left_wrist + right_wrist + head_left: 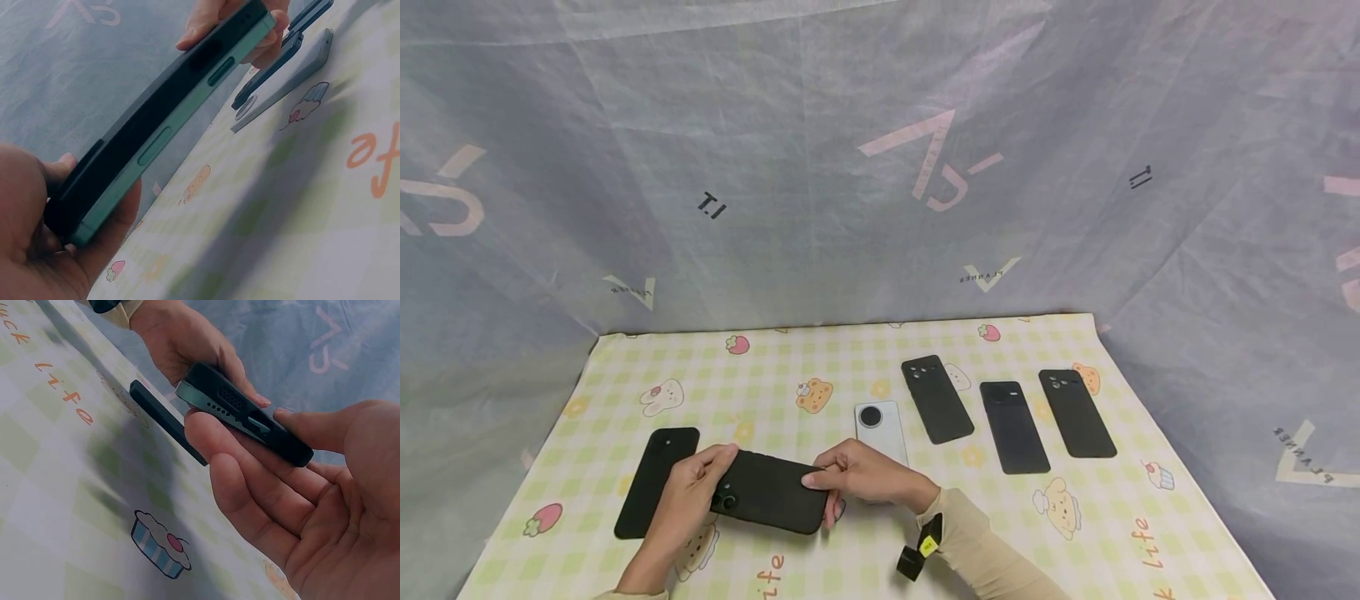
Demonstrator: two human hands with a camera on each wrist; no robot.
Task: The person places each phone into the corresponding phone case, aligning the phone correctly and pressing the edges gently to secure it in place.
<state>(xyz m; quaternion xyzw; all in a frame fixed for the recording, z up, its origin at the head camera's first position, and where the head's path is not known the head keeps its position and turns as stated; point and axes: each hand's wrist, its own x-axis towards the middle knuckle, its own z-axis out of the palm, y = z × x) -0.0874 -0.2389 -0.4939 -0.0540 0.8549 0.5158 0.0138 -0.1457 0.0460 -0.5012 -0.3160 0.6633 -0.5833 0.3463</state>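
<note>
Both hands hold a green-edged phone (153,147) with a black phone case (771,492) over its back, above the front of the table. My left hand (688,487) grips the camera end, thumb on top. At the other end my right hand (868,471) pinches case and phone, with the thumb on the case and fingers underneath. In the right wrist view the phone's bottom edge (195,397) sticks out of the case at one corner, so the case sits askew there. The left wrist view shows the long green side with its buttons uncovered.
A black phone or case (655,479) lies left, beside my left hand. Behind my right hand lies a white phone (883,425) with a round camera. Farther right are three dark phones or cases, the nearest (936,400) left of the others. A checked cloth (820,367) covers the table.
</note>
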